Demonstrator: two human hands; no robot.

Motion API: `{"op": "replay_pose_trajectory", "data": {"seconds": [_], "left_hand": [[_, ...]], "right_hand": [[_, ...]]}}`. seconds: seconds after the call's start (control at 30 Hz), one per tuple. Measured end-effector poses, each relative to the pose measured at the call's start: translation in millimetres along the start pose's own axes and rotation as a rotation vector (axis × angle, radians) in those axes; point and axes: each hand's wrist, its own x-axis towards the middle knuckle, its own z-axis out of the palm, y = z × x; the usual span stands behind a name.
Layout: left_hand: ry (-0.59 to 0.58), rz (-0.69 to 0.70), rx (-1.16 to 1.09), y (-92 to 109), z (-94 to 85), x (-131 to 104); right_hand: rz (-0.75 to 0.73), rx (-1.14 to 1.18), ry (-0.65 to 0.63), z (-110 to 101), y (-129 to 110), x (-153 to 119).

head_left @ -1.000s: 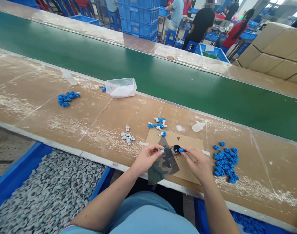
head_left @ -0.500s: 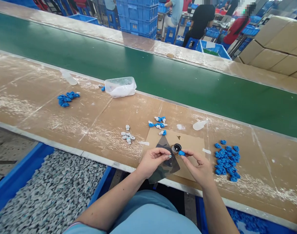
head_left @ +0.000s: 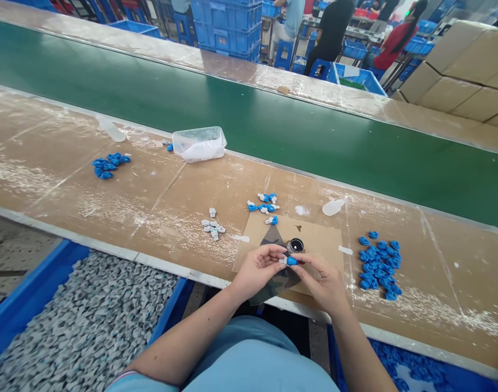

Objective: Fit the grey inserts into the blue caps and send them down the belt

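- Head view, nearest first: our left hand [head_left: 255,269] pinches a small grey piece [head_left: 282,261] between thumb and fingertips; our right hand [head_left: 325,280] pinches a blue piece [head_left: 292,261] likewise.
- Change noted: a second ago we had the blue piece at the jar's mouth, well apart from the grey one; now the two pieces meet end to end.
- Grey piece lies at our left fingertips, blue at our right, both above the camouflage cloth [head_left: 275,286]; the cloth looks thin, with a pointed far corner.
- Just beyond the fingers, a round jar [head_left: 296,245], dark inside, on a flat cardboard sheet [head_left: 326,234].
- Off to our right, a loose pile of rounded blue pieces [head_left: 380,265], plastic-looking; to our left, a few matte, angular grey pieces [head_left: 213,226].
- Farther: blue-and-grey joined pieces [head_left: 265,204], then a clear tub [head_left: 200,144], then a smooth green belt [head_left: 249,109].
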Motion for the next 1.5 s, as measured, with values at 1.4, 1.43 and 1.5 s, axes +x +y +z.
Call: {"op": "replay_pose_trajectory", "data": {"seconds": [1.4, 1.43, 1.5], "left_hand": [[-0.333, 0.139, 0.557, 33, 6.0, -7], [-0.373, 0.148, 0.659, 36, 4.8, -7], [-0.466, 0.155, 0.791, 40, 2.7, -7]], "right_hand": [[0.016, 0.159, -0.004, -15, 3, -17], [0.028, 0.170, 0.011, -13, 4, -19], [0.025, 0.188, 0.024, -9, 5, -20]]}}
